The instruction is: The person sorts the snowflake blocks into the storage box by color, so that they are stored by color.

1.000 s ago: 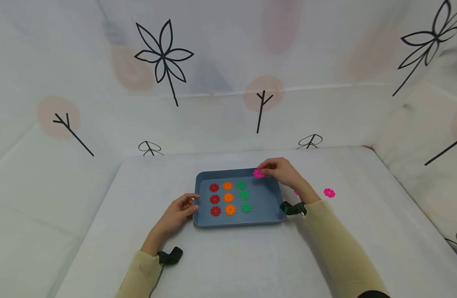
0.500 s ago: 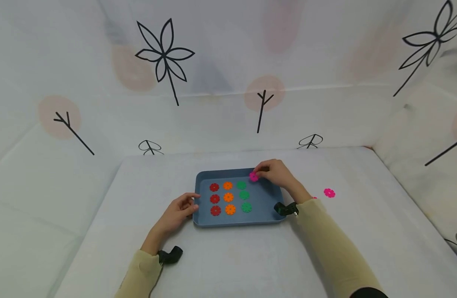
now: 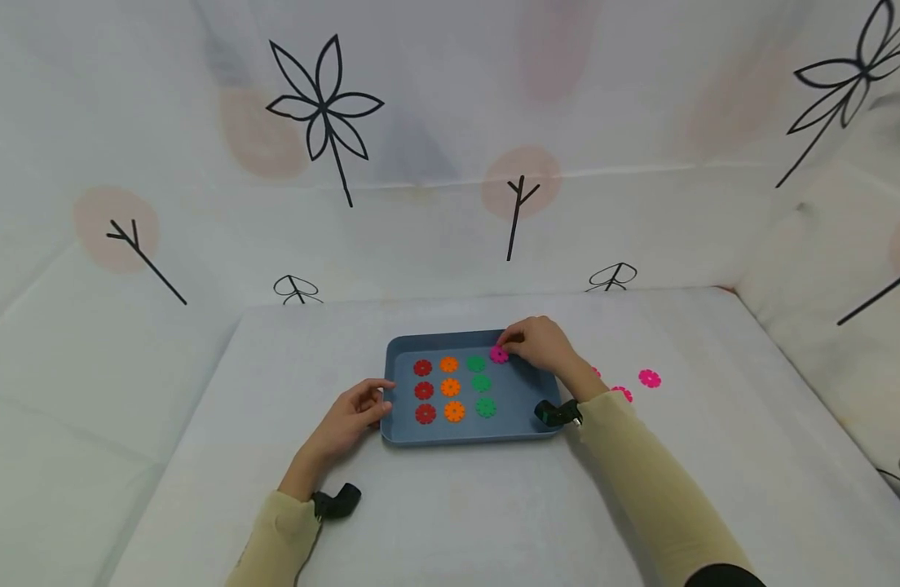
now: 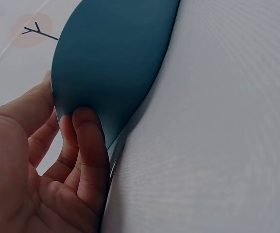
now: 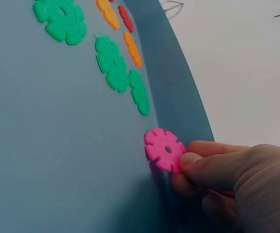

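Note:
My right hand (image 3: 541, 344) pinches a pink flower-shaped disc (image 5: 165, 149) between thumb and fingers, low over the far right part of a blue-grey tray (image 3: 523, 399). My left hand (image 3: 350, 417) grips the tray's left edge, thumb on the rim and fingers curled against its outer side, as the left wrist view shows. On the tray lie a column of red discs (image 3: 424, 390), a column of orange discs (image 3: 450, 387) and a column of green discs (image 3: 482, 382). The pink disc is just right of the farthest green one.
More pink discs (image 3: 650, 378) lie on the white-covered table (image 3: 450, 514) right of the tray, some partly behind the right forearm. A white patterned cloth (image 3: 421, 236) hangs behind the table. Each wrist wears a black camera (image 3: 337, 501).
My right hand has moved slightly left and toward me, bringing the pink disc from the tray's far rim to beside the green column. My left hand stays on the tray's edge.

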Tool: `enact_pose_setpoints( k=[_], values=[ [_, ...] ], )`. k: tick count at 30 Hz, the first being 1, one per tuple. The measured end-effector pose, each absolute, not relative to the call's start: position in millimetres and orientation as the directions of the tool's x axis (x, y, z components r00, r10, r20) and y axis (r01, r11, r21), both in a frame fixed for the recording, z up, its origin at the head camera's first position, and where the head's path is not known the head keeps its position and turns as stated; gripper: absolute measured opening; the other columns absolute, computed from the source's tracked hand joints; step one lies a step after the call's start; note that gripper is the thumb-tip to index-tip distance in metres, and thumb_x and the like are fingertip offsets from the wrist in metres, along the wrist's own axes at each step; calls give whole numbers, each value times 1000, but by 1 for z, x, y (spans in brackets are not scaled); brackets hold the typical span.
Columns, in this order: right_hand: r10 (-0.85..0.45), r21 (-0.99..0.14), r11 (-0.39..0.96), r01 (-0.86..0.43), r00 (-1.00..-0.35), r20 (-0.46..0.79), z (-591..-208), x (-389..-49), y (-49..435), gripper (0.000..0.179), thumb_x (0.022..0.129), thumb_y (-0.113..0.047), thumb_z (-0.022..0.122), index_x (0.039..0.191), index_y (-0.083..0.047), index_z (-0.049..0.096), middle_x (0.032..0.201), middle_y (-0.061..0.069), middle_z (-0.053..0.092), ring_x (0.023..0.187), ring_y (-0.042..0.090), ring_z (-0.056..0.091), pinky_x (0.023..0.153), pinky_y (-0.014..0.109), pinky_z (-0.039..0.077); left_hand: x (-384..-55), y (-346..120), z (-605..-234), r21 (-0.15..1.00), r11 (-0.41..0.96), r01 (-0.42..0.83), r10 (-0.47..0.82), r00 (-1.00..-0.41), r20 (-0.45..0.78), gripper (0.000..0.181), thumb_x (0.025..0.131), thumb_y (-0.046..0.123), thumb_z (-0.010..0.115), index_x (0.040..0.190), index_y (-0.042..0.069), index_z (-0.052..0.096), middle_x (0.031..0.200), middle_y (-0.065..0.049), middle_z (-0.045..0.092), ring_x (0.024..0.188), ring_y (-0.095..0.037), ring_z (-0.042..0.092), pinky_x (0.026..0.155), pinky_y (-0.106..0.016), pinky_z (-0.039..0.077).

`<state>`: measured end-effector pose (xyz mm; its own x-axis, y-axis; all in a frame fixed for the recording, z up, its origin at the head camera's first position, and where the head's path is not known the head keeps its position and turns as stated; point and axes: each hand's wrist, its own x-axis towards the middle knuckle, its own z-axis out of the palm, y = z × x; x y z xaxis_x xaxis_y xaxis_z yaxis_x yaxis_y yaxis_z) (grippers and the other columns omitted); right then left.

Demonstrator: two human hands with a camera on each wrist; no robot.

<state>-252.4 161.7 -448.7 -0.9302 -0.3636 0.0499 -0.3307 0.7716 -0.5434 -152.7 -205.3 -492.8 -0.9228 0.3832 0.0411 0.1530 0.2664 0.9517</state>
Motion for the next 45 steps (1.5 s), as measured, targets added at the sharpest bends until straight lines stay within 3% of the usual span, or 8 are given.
enact_pose_setpoints(
  k=[14, 24, 32, 40, 45],
  values=[
    [-364, -523, 782, -339, -930, 59, -449, -251, 161, 14, 93, -15, 71, 104, -13, 79, 106, 5, 73, 99, 25, 65, 88, 45, 49, -154, -205, -492, 952, 262, 159, 384, -922, 48, 35, 99, 13, 63, 132, 1, 58, 93, -11, 51, 72, -15, 50, 67, -25, 46],
    [-453, -449, 797, -404, -892, 0, -448, -252, 161, 15, 94, -15, 68, 105, -17, 79, 107, 3, 73, 98, 26, 64, 88, 45, 48, -154, -207, -490, 948, 275, 163, 381, -923, 48, 35, 99, 12, 63, 132, 1, 57, 93, -11, 51, 70, -16, 49, 66, -25, 45],
    [-450, -491, 775, -397, -893, 12, -449, -251, 162, 17, 93, -13, 70, 107, -16, 79, 107, 3, 73, 99, 25, 63, 90, 46, 48, -154, -207, -491, 951, 269, 153, 384, -922, 40, 35, 99, 14, 63, 132, 1, 57, 94, -12, 51, 71, -16, 49, 66, -25, 45],
    [-445, -632, 696, -340, -896, -8, -440, -250, 170, 20, 94, -6, 68, 111, -12, 77, 114, 7, 71, 109, 29, 61, 94, 48, 47, -154, -207, -491, 952, 268, 148, 383, -923, 36, 35, 99, 13, 62, 132, 1, 57, 94, -12, 51, 71, -16, 49, 66, -25, 45],
    [-424, -664, 665, -343, -905, 42, -434, -250, 181, 21, 93, -4, 67, 111, -11, 77, 113, 6, 72, 108, 26, 64, 91, 45, 50, -154, -207, -491, 952, 270, 148, 384, -923, 34, 36, 99, 12, 62, 132, 1, 57, 94, -11, 51, 71, -16, 49, 66, -25, 45]
  ],
)
